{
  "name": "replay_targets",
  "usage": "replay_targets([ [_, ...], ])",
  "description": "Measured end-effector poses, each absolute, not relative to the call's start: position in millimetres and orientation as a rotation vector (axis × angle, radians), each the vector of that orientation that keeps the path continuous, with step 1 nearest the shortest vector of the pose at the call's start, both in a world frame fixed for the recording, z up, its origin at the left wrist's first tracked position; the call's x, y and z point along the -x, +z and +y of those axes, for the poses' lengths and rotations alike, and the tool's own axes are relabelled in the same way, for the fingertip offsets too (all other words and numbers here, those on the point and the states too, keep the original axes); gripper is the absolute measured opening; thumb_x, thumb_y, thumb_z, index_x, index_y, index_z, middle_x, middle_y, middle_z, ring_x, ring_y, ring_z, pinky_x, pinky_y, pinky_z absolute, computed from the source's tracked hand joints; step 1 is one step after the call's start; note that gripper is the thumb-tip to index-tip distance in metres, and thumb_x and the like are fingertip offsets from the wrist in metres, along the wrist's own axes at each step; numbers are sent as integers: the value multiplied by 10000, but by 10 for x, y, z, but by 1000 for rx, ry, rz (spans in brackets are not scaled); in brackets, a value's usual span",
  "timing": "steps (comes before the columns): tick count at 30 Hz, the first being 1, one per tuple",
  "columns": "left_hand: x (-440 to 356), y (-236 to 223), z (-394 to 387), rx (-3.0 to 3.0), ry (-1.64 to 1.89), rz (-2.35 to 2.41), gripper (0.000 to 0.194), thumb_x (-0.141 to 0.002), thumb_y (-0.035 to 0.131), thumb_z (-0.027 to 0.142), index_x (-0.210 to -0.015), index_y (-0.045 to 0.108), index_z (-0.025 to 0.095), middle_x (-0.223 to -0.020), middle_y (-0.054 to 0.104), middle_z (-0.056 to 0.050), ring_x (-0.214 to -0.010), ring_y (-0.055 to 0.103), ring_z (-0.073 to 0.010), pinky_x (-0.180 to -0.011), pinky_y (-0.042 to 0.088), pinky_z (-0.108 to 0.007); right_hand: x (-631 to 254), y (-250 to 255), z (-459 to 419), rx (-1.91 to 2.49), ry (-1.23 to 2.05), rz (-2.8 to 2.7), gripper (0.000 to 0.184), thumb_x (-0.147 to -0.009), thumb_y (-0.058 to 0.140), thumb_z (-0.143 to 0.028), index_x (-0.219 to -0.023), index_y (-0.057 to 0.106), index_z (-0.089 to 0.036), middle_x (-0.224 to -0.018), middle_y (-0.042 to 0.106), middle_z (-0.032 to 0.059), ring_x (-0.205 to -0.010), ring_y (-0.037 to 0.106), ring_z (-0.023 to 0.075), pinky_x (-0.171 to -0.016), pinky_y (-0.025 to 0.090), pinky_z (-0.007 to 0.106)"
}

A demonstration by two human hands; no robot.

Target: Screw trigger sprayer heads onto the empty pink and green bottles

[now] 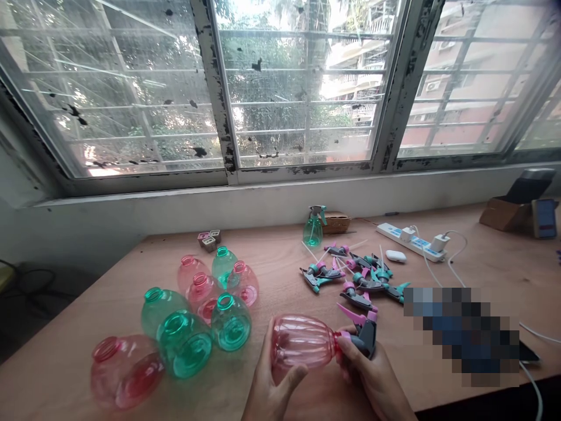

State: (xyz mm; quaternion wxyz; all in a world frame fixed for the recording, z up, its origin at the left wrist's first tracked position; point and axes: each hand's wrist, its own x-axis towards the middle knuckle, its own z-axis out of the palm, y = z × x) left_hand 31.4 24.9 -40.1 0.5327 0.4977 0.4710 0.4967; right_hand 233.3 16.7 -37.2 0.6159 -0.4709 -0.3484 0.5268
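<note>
A clear pink spray bottle (302,341) lies on its side in the air above the table, its base to the left. My left hand (275,374) is wrapped round its body near the base. At the neck, my right hand (366,365) grips the pink collar of the grey and pink spray head (366,336), which sits at the bottle's mouth. How far the collar is screwed on I cannot tell. Left of my hands stand several open bottles, among them a green one (186,345) and a pink one (127,374). Loose spray heads (357,298) with thin tubes lie in a pile beyond.
A green spray bottle (312,228) with its head on stands near a small brown box (335,223). A power strip (412,241), a white earphone case (395,256), cables and a blurred-out object (464,336) are on the right. Small cubes (209,240) lie at the back left.
</note>
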Motion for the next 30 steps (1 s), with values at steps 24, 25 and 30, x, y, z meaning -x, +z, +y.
replay_targets([
  [24,-312,-402,232,-1276,1217,1124,1088,-673,831,519,-1561,279,218,-1630,345,-101,-1505,280,-320,-1242,200,-407,-2322,-338,172,1064,1191,-816,380,-778,805,-515,-848,669,-168,-596,665,-3,-468,531,113,-436,404,212],
  [25,-307,-408,239,-1262,1217,1110,1093,-677,822,540,-1562,274,207,-1619,363,-115,-1493,307,-332,-1236,222,-419,-2321,-333,170,1068,1189,-827,387,-774,806,-522,-840,669,-166,-593,665,-1,-466,528,113,-435,404,213],
  [30,-294,-411,266,-1221,1186,1082,1028,-693,832,506,-1527,340,158,-1536,477,-172,-1436,411,-349,-1217,276,-466,-2329,-342,155,1053,1185,-831,361,-802,791,-502,-868,658,-173,-596,662,-11,-470,524,105,-437,409,204],
])
